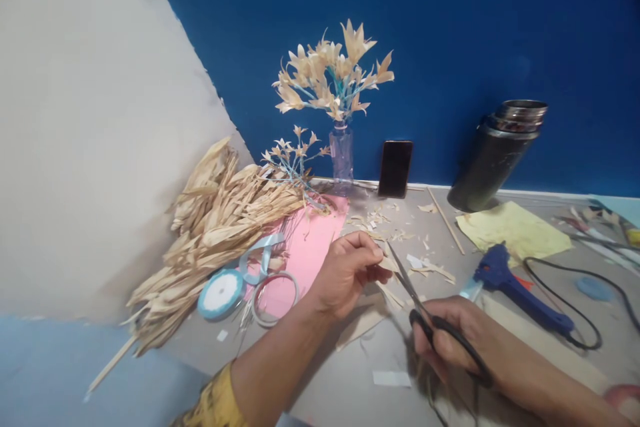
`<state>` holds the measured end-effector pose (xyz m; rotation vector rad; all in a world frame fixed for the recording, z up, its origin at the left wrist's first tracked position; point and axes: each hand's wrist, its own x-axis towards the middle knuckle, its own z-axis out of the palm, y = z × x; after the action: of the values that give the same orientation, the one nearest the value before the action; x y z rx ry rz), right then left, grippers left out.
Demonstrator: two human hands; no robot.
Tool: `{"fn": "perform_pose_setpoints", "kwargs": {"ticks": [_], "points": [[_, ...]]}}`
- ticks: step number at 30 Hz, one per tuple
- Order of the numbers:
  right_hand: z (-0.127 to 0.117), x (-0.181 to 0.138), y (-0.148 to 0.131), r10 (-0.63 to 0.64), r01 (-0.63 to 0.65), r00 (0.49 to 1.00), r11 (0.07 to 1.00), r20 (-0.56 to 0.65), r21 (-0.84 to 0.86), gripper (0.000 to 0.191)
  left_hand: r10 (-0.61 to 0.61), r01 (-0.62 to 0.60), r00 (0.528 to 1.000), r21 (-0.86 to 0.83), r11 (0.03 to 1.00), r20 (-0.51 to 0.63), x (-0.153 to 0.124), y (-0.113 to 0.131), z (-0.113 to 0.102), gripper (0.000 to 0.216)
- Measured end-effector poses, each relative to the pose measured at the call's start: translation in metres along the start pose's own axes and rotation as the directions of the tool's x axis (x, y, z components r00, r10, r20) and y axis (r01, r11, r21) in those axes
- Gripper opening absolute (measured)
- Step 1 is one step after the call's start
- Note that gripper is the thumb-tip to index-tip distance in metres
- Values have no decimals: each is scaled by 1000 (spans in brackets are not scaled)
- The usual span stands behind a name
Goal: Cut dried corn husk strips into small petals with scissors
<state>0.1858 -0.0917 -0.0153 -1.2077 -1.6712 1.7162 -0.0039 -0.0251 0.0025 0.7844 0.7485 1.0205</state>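
My left hand (pixel 353 270) pinches a small pale piece of dried corn husk (pixel 389 261) between thumb and fingers. In my right hand (pixel 457 337) is a pair of scissors (pixel 411 290) with black handles, my fingers through the loops. The blades point up and left and lie right beside the husk piece; whether they touch it I cannot tell. Husk scraps (pixel 433 269) are scattered on the table around the blade tips. A larger flat piece of husk (pixel 364 320) lies beneath my left wrist.
A bundle of dried husks (pixel 215 233), a blue ribbon spool (pixel 221 293) and a tape roll (pixel 275 299) lie left. Behind stand a clear vase (pixel 342 157) of husk flowers (pixel 330 73), a phone (pixel 395 169) and a dark flask (pixel 493 160). A corded blue glue gun (pixel 523 293) lies right.
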Motion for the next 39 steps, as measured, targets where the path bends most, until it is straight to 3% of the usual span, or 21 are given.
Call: {"fn": "perform_pose_setpoints", "kwargs": {"ticks": [25,31,39], "points": [[3,2,-9,98,-97,995,995,-37,16,58,38,-37,998,-13,999,54,0,1,-2,23],[2,4,-5,58,-56,996,998,-70,35,54,48,-46,994,-29,999,98,-2,1,-2,23],[-4,5,11,18,-14,996,999,-83,45,45,62,-60,996,-31,998,63,-1,-1,0,25]]}}
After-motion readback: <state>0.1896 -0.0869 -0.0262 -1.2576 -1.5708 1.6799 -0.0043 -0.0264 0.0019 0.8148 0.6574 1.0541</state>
